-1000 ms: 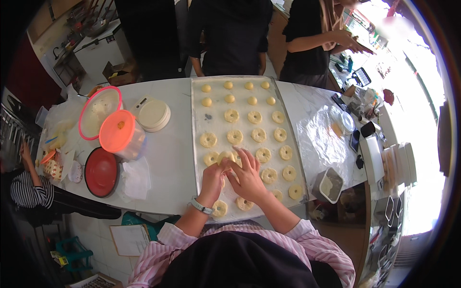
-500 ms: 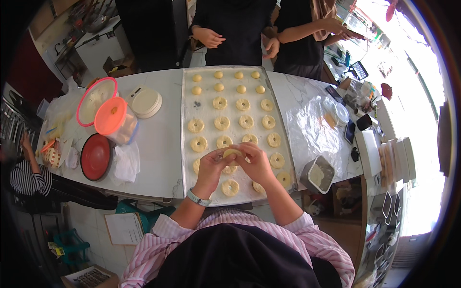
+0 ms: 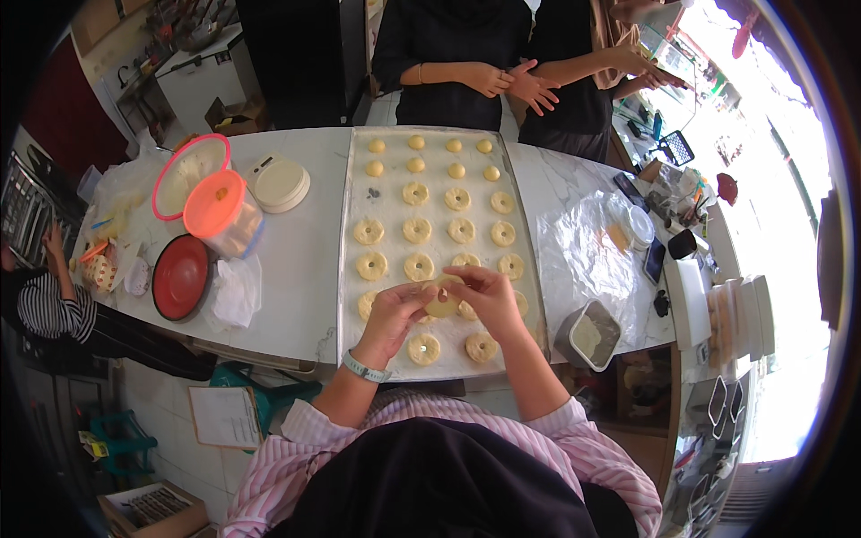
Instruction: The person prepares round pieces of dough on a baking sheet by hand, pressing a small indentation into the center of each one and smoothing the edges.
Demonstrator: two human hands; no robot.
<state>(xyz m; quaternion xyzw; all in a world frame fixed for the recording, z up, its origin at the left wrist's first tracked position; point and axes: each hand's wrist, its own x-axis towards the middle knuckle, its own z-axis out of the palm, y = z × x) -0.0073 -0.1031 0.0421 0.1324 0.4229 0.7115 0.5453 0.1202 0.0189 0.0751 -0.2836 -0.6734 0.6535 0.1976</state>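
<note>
Between the fingertips of my left hand (image 3: 395, 316) and my right hand (image 3: 489, 299) is a pale dough ring (image 3: 444, 306), tilted up above the near part of a large metal tray (image 3: 395, 184). Both hands are pinched closed on its upper edge, and a small hole shows near their fingertips. Under and around my hands lie rows of flat dough rings (image 3: 462, 230) with a hole in the middle; my hands hide some of them. Two rows of small round dough balls (image 3: 415, 165) sit at the tray's far end.
On the left stand a lidded tub (image 3: 215, 203), a pink-rimmed bowl (image 3: 164, 199), a scale (image 3: 278, 183) and a red round pan (image 3: 182, 278). To the right are plastic sheeting (image 3: 574, 233) and a metal tin of flour-like powder (image 3: 588, 337). Two people stand across the table.
The dough piece between my fingers has turned, so its hole now shows. Across the table, one person's hands have come together. My view has shifted slightly.
</note>
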